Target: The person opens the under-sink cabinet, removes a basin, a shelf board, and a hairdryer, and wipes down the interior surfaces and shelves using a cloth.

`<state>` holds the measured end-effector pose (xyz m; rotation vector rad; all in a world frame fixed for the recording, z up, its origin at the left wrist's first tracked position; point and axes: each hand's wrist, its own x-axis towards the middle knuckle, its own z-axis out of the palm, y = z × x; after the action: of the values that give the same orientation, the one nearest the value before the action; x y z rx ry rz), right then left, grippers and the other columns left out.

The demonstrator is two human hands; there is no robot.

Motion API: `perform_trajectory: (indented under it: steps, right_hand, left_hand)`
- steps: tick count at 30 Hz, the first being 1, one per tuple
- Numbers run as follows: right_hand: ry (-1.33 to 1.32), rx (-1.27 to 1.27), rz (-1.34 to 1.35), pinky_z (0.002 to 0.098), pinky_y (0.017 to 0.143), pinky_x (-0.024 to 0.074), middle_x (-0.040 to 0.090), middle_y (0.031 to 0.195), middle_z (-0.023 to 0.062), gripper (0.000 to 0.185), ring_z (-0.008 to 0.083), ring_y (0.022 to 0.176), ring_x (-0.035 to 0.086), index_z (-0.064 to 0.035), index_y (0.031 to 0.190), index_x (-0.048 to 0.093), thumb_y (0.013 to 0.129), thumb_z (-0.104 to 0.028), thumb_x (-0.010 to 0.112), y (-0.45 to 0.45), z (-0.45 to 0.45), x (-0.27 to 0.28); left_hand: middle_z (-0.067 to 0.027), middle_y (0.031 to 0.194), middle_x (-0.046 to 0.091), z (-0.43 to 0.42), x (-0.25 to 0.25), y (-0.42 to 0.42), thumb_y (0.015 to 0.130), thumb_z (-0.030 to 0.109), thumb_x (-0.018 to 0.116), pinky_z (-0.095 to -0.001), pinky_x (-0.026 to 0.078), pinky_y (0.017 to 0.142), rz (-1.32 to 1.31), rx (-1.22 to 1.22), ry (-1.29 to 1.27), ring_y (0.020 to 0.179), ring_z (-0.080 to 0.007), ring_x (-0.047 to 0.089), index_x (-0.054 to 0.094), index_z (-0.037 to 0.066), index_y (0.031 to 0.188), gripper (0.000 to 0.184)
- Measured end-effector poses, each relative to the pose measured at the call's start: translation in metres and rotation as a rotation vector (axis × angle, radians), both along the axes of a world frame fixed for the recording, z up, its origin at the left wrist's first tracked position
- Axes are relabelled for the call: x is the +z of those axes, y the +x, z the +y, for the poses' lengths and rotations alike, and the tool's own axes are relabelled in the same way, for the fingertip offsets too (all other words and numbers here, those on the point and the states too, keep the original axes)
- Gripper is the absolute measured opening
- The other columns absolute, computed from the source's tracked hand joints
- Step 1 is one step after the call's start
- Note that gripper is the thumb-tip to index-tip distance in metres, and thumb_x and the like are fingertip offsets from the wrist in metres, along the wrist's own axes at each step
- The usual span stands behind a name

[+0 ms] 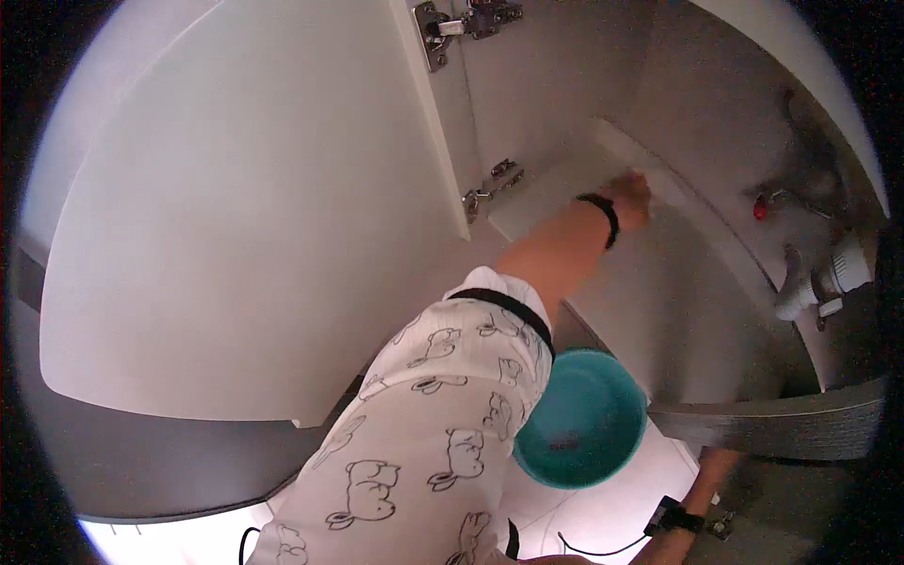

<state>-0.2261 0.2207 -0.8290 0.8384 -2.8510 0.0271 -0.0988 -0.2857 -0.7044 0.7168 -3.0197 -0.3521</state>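
My left hand [637,198] reaches far into an open cabinet, low over its pale floor panel [650,292], near the back edge. Its fingers are blurred and turned away. A faint whitish patch lies just beyond them, too smeared to name. A black band circles this wrist, and a white sleeve [424,414] with rabbit drawings covers the upper arm. At the lower right, my right hand [720,463] is mostly hidden beneath the dark cabinet edge [772,428]. Only its wrist and forearm show plainly, with a black strap; I cannot see what it touches.
A teal basin [589,424] stands on the light floor below the cabinet opening. The white cabinet door [245,217] hangs open at the left on metal hinges [438,33]. White drain pipes [819,282] and a red-tipped valve [761,207] are at the right.
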Motion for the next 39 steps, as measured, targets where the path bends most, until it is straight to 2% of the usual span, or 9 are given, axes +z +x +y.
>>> perform_trajectory:
  steps: [3,10,13,20,24,26,31,34,39]
  right_hand:
    - [0.432,0.044,0.041,0.0402,0.087,0.0396,0.054,0.111,0.0203,0.034,0.0358,0.100,0.051,0.0024,0.105,0.054,0.078,-0.020,0.053,-0.027,0.023,-0.028]
    - [0.023,-0.041,0.020,0.0412,0.084,0.0402,0.054,0.110,0.0224,0.034,0.0369,0.098,0.052,0.0027,0.104,0.054,0.079,-0.019,0.052,-0.004,0.009,-0.005]
    - [-0.050,-0.038,0.003,0.0416,0.083,0.0405,0.054,0.109,0.0233,0.033,0.0374,0.098,0.052,0.0029,0.104,0.054,0.079,-0.019,0.052,0.000,-0.007,0.002]
    - [-0.444,0.028,-0.262,0.0442,0.078,0.0414,0.053,0.103,0.0270,0.031,0.0402,0.094,0.052,0.0042,0.103,0.053,0.079,-0.015,0.050,0.029,-0.045,0.056]
    - [-0.346,0.064,-0.165,0.0438,0.081,0.0409,0.053,0.105,0.0247,0.031,0.0392,0.096,0.051,0.0032,0.106,0.052,0.080,-0.013,0.048,0.029,-0.048,0.058]
    - [-0.419,0.128,0.106,0.0436,0.086,0.0395,0.052,0.109,0.0227,0.032,0.0374,0.101,0.049,0.0011,0.111,0.050,0.082,-0.013,0.047,0.058,-0.061,0.093]
    - [-0.381,0.099,-0.029,0.0431,0.091,0.0376,0.049,0.117,0.0200,0.037,0.0348,0.108,0.047,-0.0022,0.117,0.047,0.082,-0.015,0.048,0.062,-0.078,0.098]
    - [-0.405,0.067,-0.059,0.0425,0.091,0.0377,0.049,0.117,0.0191,0.038,0.0341,0.109,0.046,-0.0027,0.118,0.047,0.082,-0.014,0.048,0.062,-0.070,0.096]
    - [-0.302,-0.098,-0.142,0.0454,0.089,0.0398,0.047,0.122,0.0166,0.044,0.0360,0.107,0.048,-0.0087,0.123,0.044,0.084,-0.027,0.050,0.081,-0.080,0.122]
  left_hand:
    - [-0.0168,0.128,0.041,-0.024,0.039,0.049,0.084,0.025,0.042,-0.0384,0.036,0.096,-0.119,0.085,-0.165,0.119,-0.0273,0.041,0.050,0.004,0.117,0.040]
    - [-0.0048,0.126,0.048,-0.012,0.060,0.057,0.084,0.019,0.042,-0.0368,0.037,0.093,-0.140,0.341,-0.154,0.116,-0.0206,0.045,0.053,0.011,0.118,0.037]
    - [-0.0045,0.122,0.051,-0.017,0.051,0.063,0.083,0.018,0.042,-0.0369,0.041,0.086,-0.451,0.160,-0.595,0.112,-0.0204,0.048,0.056,0.011,0.114,0.034]
    - [-0.0083,0.116,0.055,0.035,0.058,0.123,0.084,0.014,0.044,-0.0394,0.042,0.083,-0.549,0.093,-0.556,0.109,-0.0251,0.050,0.059,0.009,0.111,0.031]
    - [-0.0120,0.123,0.049,0.040,0.034,0.146,0.084,0.017,0.050,-0.0435,0.038,0.090,-0.514,0.099,-0.541,0.111,-0.0307,0.047,0.057,0.007,0.113,0.032]
    - [-0.0126,0.108,0.054,0.039,0.024,0.163,0.080,0.015,0.050,-0.0424,0.039,0.088,-0.463,0.037,-0.656,0.099,-0.0311,0.052,0.059,0.005,0.099,0.024]
    - [-0.0144,0.077,0.064,0.042,0.015,0.188,0.072,0.010,0.051,-0.0415,0.043,0.082,-0.418,-0.112,-0.947,0.071,-0.0327,0.062,0.065,0.001,0.072,0.016]
    - [-0.0174,0.089,0.063,0.060,0.025,0.184,0.074,0.015,0.058,-0.0431,0.050,0.066,-0.299,0.008,-0.503,0.080,-0.0337,0.061,0.064,0.001,0.095,0.027]
    - [-0.0201,0.099,0.058,0.143,0.043,0.182,0.074,0.021,0.058,-0.0439,0.048,0.074,0.009,0.061,-0.205,0.090,-0.0367,0.057,0.055,0.001,0.103,0.036]
